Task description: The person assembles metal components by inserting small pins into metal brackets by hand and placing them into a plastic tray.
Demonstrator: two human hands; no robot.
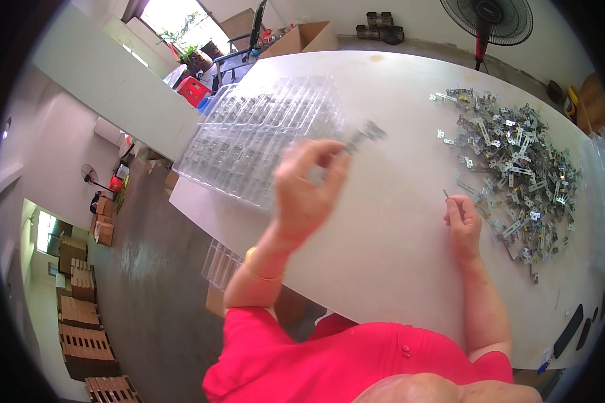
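Raised over the middle of the white table point(383, 262), my left hand point(309, 185) pinches a small metal bracket point(366, 134), smeared by motion. To its left lie clear plastic trays point(232, 151), stacked and divided into rows of compartments with greyish metal parts showing in them. My right hand point(464, 225) rests on the table, its fingers closed on a thin dark metal piece point(446, 193) that pokes out above them; the rest of it is hidden. Just beyond that hand spreads a loose pile of metal brackets point(517, 161), silver with a few yellowish bits.
A long dark flat object point(569, 331) and smaller dark objects lie at the table's right edge. Past the far edge stand a cardboard box point(302, 40), a black chair point(252, 40) and a fan point(487, 20). Another clear tray point(220, 263) sits below the table's left edge.
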